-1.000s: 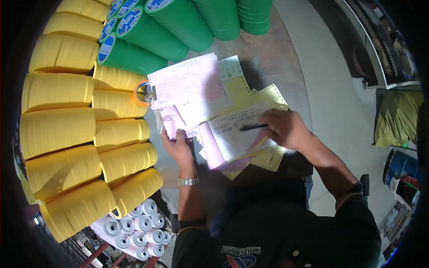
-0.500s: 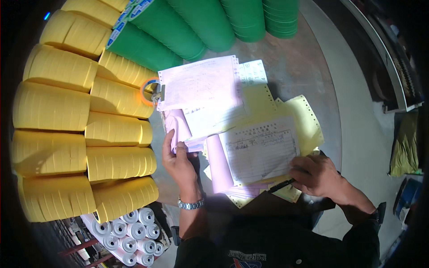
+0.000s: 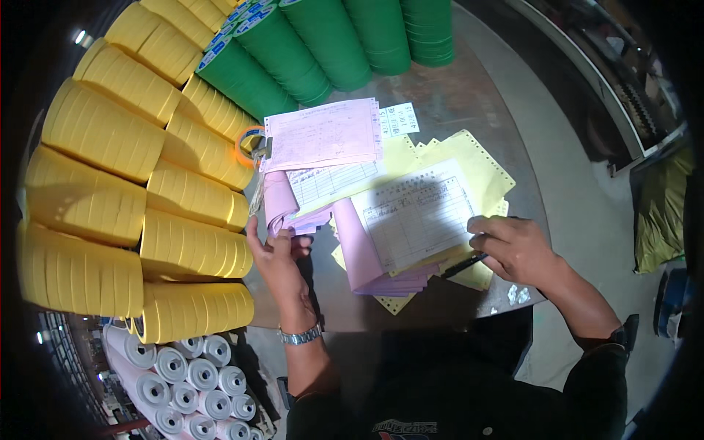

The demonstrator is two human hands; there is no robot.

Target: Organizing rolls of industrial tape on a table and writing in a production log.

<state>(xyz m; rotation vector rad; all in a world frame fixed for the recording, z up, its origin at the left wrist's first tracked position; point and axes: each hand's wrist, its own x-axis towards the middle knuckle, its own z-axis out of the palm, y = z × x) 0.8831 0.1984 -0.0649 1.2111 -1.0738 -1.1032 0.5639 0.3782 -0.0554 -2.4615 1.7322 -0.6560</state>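
Observation:
Layered carbon-copy forms lie on a dark round table. A white form (image 3: 418,213) with a printed grid and handwriting is on top at the front, its pink sheets (image 3: 359,257) folded back along the left side. My right hand (image 3: 510,249) is closed around a black pen (image 3: 463,265) at this form's right edge, the pen pointing left and down. My left hand (image 3: 282,264) has its fingers apart beside a second pad's curled pink sheets (image 3: 277,202); the thumb is against or just below their lower edge. Farther back lies a pink form (image 3: 323,136) with punched edges.
Yellow tape rolls (image 3: 92,194) are stacked along the left, green rolls (image 3: 282,59) at the back. An orange tape roll (image 3: 246,148) touches the papers. White rolls (image 3: 202,374) sit lower left. The table's edge (image 3: 539,213) curves at right.
The whole view has shifted. My left hand has loosened at the pink sheets, its fingers now more spread. My right hand stays at the form's right edge with the pen.

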